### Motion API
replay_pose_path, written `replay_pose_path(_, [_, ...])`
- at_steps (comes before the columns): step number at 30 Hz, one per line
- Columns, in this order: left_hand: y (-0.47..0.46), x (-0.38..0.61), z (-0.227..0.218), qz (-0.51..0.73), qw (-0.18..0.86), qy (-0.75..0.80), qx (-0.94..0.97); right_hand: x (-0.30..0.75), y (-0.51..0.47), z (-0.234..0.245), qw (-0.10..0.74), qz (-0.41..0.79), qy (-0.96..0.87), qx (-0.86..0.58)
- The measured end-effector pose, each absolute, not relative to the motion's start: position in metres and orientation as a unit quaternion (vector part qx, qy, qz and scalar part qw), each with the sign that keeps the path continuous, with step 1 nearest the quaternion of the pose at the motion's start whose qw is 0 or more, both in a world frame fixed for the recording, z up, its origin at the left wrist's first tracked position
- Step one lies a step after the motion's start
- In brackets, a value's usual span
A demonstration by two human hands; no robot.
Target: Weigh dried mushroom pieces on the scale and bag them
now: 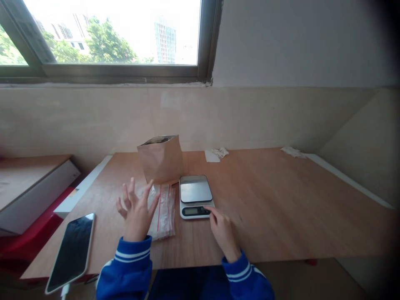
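Note:
A small digital kitchen scale (196,195) sits on the wooden table (281,200). My right hand (222,231) reaches to its front right corner, with a fingertip touching the scale's button panel; the other fingers are curled under. My left hand (136,210) hovers open with fingers spread, just above a stack of clear zip bags with red seal lines (163,210). Behind the bags stands an open brown paper bag (161,159), upright, its contents not visible. Both arms wear blue sleeves with white stripes.
A smartphone (72,250) lies screen-up at the table's near left corner with a cable attached. Crumpled white paper (216,154) lies at the far edge, more scraps (293,151) at far right. A lower white-edged bench (28,191) stands left. A tiled wall and window are behind.

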State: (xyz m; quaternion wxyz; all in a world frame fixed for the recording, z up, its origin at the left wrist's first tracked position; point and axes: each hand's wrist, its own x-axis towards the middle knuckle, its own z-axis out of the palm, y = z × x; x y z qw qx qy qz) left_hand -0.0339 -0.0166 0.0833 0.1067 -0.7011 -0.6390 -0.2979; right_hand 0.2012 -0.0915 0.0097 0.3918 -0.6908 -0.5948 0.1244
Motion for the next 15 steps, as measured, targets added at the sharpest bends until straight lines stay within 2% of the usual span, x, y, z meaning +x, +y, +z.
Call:
replay_pose_path(3, [-0.010,-0.025,0.066,-0.275,0.060,-0.567,-0.774,0.197,-0.088,0.014,0.341,0.112,-0.605,-0.711])
replay_pose_path(9, [0.001,-0.022,0.004,-0.183,0.018,-0.608,-0.772,0.193,-0.084,0.023,0.248,0.096,-0.617,-0.741])
replay_pose_path(15, [0.003,-0.026,0.003,-0.180,0.001,-0.615,-0.768,0.190,-0.087,0.029,0.195,0.124,-0.602,-0.764])
